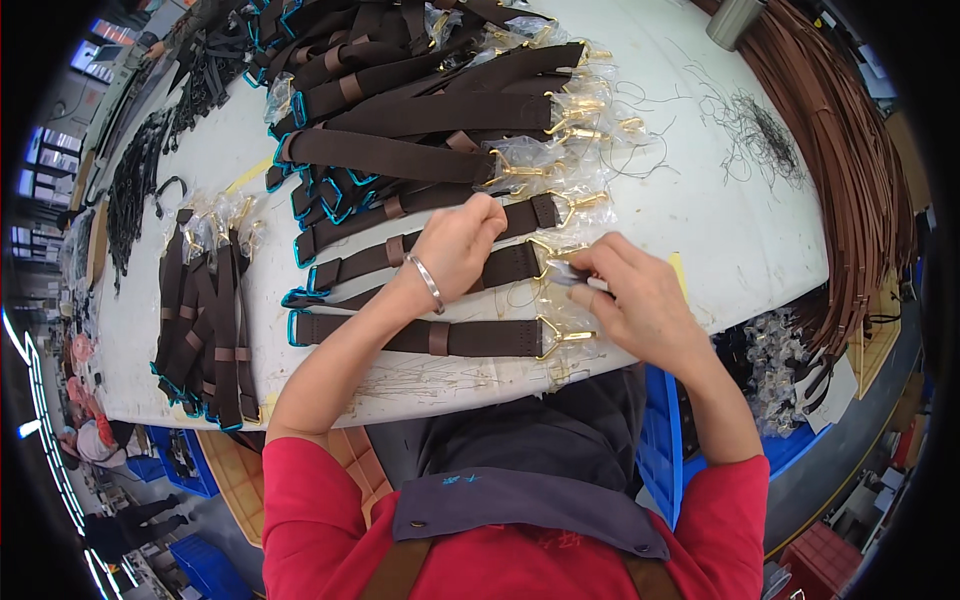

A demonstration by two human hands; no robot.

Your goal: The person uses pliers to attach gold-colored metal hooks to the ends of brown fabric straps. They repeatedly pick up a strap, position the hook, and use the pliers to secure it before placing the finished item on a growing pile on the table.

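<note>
Dark brown webbing straps lie side by side on the white table, their right ends carrying gold-coloured metal hooks in clear plastic. My left hand (462, 245) is closed in a pinch above the middle strap (512, 263); what its fingertips hold, if anything, is hidden. Beside that strap's gold hook (546, 256), my right hand (640, 297) grips a small silvery-grey tool (568, 273), mostly covered by the fingers. Nearest me lies another strap (490, 338) with a brown keeper loop (439, 338). Bright blue wrapping covers the buckle (294, 328) at its left end.
More straps (430, 115) are piled toward the far side, and a separate bundle (205, 330) lies left. Thread scraps (762, 135) and a metal cylinder (735, 22) are at the far right. Long brown strips (840, 130) hang over the right edge. Blue crates (660, 440) stand below.
</note>
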